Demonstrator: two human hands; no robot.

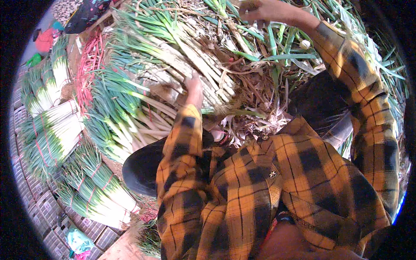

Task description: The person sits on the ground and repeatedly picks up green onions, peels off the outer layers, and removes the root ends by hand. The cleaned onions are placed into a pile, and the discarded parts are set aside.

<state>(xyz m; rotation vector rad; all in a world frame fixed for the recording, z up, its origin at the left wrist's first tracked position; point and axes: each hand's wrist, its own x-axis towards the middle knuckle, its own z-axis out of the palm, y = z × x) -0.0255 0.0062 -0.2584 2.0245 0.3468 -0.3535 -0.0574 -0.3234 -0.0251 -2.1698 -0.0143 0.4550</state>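
Observation:
My left hand (194, 85) rests on the root-end half of a pile of untrimmed green onions (182, 61), their tops fanned to the upper left; whether its fingers are closed round a stalk cannot be made out. At the upper edge of the picture my right hand (255, 12) is blurred, above green leaves and dry husks, and its fingers are partly cut off or unclear. Pale cleaned green onions (152, 120) lie left of my left wrist, tops to the left. Loose peelings and dry leaves (260, 81) cover the ground between my arms.
Tied bundles of green onions (55, 130) lie along the left, more bundles (97, 185) at the lower left. Red ties (89, 68) hang in a heap beside a wooden board. Stacked crates (48, 208) stand beyond, with a pale plastic bag (79, 240). Leaves (386, 68) are heaped at the right.

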